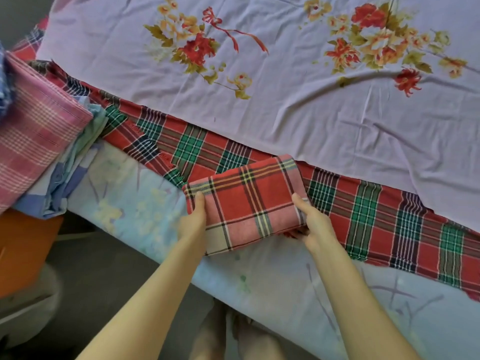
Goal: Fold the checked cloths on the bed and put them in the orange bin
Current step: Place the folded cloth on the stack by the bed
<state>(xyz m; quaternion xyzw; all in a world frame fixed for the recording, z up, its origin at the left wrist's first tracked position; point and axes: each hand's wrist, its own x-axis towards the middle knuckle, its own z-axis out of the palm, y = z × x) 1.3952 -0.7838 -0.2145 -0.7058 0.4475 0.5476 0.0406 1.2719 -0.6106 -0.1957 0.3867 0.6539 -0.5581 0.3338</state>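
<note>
The person's legs [233, 339] show blurred at the near edge, close against the bed [259, 281]. Just beyond them the left hand [193, 224] and the right hand [313, 227] hold a folded red checked cloth [249, 203] by its left and right ends. Each thumb lies on top and the fingers are curled beneath. The cloth is a compact rectangle at the near side of the bed, overlapping a red-and-green checked cloth [363, 211] that lies spread out in a long band across the bed, unfolded. Beyond that band a lilac flowered sheet [259, 100] covers the far part.

The orange bin [23, 250] stands on the floor at the near left, well apart from the hands. A pink checked cloth [33, 146] and a pale blue fabric [75, 165] are piled above it; whether they sit in the bin or on the bed's corner cannot be told.

By my reading, the red cloth's folding looks finished, or nearly so, and what it needs now is carrying left to the bin. The red-and-green cloth has yet to be folded, so the task seems roughly midway.
</note>
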